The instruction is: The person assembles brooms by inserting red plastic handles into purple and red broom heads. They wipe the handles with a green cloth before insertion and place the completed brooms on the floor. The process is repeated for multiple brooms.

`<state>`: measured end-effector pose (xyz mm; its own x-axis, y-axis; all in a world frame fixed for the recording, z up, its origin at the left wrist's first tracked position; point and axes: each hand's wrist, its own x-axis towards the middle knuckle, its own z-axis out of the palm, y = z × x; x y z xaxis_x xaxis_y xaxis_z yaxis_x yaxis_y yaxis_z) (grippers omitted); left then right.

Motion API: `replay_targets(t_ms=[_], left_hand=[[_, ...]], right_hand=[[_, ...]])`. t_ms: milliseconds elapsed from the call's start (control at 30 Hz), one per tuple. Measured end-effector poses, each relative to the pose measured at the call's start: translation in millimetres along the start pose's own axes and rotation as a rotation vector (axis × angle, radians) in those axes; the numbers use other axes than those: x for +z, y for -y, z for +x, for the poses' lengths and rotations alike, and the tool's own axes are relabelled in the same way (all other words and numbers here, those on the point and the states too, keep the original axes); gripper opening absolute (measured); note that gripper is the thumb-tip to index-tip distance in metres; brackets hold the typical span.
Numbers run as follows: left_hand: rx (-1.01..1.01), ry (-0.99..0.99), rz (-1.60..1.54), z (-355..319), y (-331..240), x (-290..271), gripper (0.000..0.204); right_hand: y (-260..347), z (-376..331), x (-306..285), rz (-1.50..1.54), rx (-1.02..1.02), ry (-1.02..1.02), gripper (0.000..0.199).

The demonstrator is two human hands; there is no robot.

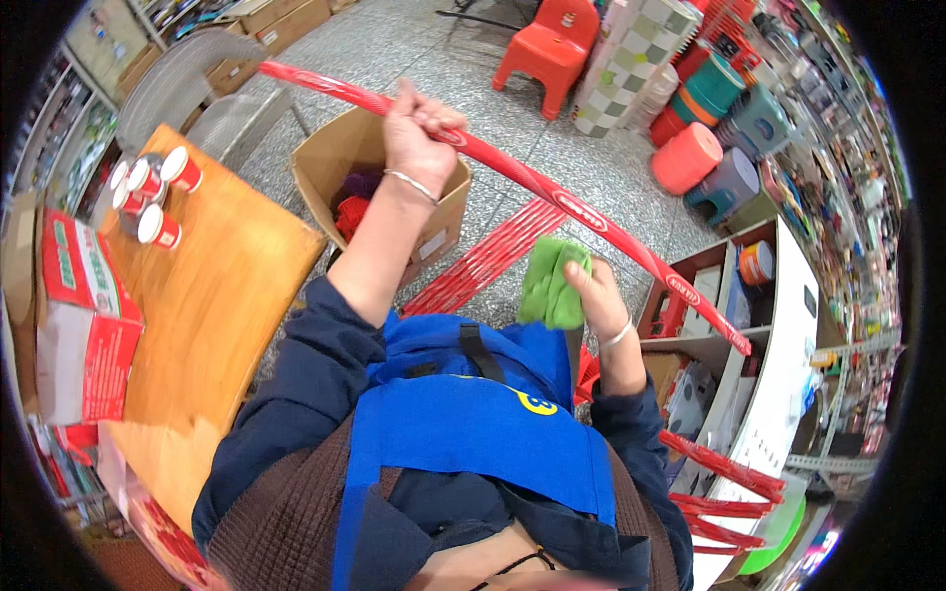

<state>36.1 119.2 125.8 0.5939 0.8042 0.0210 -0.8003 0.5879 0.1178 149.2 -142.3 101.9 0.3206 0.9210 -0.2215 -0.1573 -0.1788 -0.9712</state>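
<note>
Blue apron (pixel 473 433) nearest; beyond it a long red pole (pixel 527 178) slants across, left hand (pixel 419 133) clenched round its upper half, right hand's (pixel 596 295) grip pinching a bunched green cloth (pixel 554 286) just below the shaft. Wiping would go best, I judge, with the pole held firm, cloth wrapped fully round and drawn lengthwise, right end steered clear of the white counter (pixel 774 384). Around: wooden counter (pixel 227 286) at left, open cardboard box (pixel 434 234) below the left forearm, likely hampering low swings, more red poles (pixel 483 258), red chair (pixel 552 49), paper cups (pixel 181 169).
</note>
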Motion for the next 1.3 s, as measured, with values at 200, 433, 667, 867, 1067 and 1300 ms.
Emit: replay_targets(t_ms=[200,433,667,867,1067,1300], left_hand=[[-0.004,-0.093,0.071,1,11,-23,0.038],[-0.112,0.081,0.301,-44,19,-10,0.014],[-0.301,0.224,0.232,-77,22,2,0.027],[-0.353,0.192,0.173,-84,22,4,0.021],[-0.362,0.063,0.297,-85,37,-13,0.011],[-0.353,0.328,0.492,-66,45,-74,0.037]], right_hand=[[27,-37,18,-0.027,-0.284,-0.163,0.026],[57,-26,16,-0.605,-0.470,-0.361,0.036],[46,-8,20,-0.650,-0.518,-0.232,0.042],[25,-11,43,-0.507,-0.199,-0.032,0.044],[12,-11,61,-0.802,-0.217,-0.102,0.056],[6,-16,44,-0.998,-0.184,-0.308,0.042]])
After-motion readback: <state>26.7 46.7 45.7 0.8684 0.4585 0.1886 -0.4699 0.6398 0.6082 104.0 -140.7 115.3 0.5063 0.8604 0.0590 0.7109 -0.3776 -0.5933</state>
